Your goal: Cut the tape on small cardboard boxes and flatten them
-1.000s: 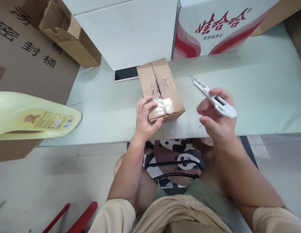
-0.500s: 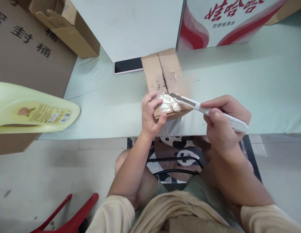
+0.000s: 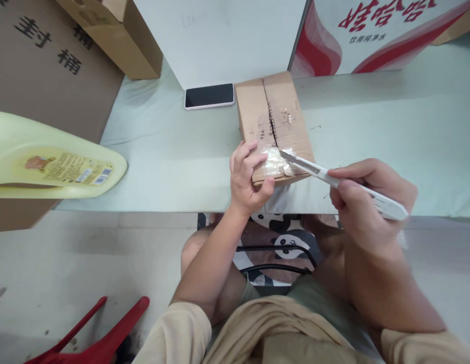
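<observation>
A small brown cardboard box [image 3: 253, 108] lies on the pale green tablecloth, a dark slit running down the middle of its top. Shiny clear tape [image 3: 270, 161] covers the top's near end. My left hand [image 3: 248, 177] grips the near left corner of the box, fingers on top and thumb at the front side. In my right hand [image 3: 371, 202] is a white utility knife [image 3: 326, 177], its blade out and pointing left. The blade tip touches or hovers just over the tape at the lower end of the slit; which one I cannot tell.
A phone [image 3: 209, 96] lies left of the box. Behind stand a white carton [image 3: 227, 40] and a red-and-white carton [image 3: 352, 50]. To the left are a pale yellow bottle [image 3: 48, 151], a tall brown carton [image 3: 79, 101] and a smaller one [image 3: 143, 40]. Something red [image 3: 121, 323] stands on the floor.
The box, both hands and the knife have shifted right in view, and the phone now shows in full. The blade stays at the slit's near end.
</observation>
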{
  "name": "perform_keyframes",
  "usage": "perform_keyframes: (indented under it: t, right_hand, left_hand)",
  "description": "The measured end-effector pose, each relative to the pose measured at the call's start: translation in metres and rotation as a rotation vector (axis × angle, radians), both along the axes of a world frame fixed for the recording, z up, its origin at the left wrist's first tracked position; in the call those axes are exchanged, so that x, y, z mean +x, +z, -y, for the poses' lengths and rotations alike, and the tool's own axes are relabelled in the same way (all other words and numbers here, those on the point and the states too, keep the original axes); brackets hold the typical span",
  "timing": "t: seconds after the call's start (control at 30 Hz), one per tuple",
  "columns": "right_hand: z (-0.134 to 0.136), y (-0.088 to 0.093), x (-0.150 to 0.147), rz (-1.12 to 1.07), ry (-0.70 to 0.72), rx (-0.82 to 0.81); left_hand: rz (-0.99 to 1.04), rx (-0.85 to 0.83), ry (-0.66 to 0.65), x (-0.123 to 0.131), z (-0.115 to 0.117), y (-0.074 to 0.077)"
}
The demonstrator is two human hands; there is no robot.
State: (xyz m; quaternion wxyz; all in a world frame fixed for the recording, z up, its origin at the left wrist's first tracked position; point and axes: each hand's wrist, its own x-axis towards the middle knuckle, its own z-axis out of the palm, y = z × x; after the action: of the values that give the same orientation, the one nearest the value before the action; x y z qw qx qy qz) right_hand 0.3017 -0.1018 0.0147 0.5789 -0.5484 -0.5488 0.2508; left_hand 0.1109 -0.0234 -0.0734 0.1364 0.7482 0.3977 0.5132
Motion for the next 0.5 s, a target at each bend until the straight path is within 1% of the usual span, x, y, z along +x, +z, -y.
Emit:
perform_keyframes:
  t: [0.07, 0.23, 0.3, 0.4, 0.5]
  right_hand:
    - [0.001, 0.003, -0.001, -0.016, 0.022, -0.025]
    - [0.008, 0.009, 0.001, -0.044, 0.012, -0.027]
    - [0.012, 0.011, 0.004, -0.041, 0.036, -0.054]
    - [0.014, 0.011, 0.008, -0.065, 0.085, -0.087]
    - [0.012, 0.008, 0.008, -0.095, 0.098, -0.082]
  left_hand:
    - [0.001, 0.003, 0.018, 0.001, 0.0, -0.001]
    - [0.037, 0.102, 0.031, 0.003, -0.002, -0.003]
    - [0.04, 0.122, 0.032, 0.004, -0.004, -0.005]
    - [0.045, 0.131, 0.028, 0.004, -0.005, -0.006]
    - [0.018, 0.118, 0.059, 0.005, -0.004, -0.006]
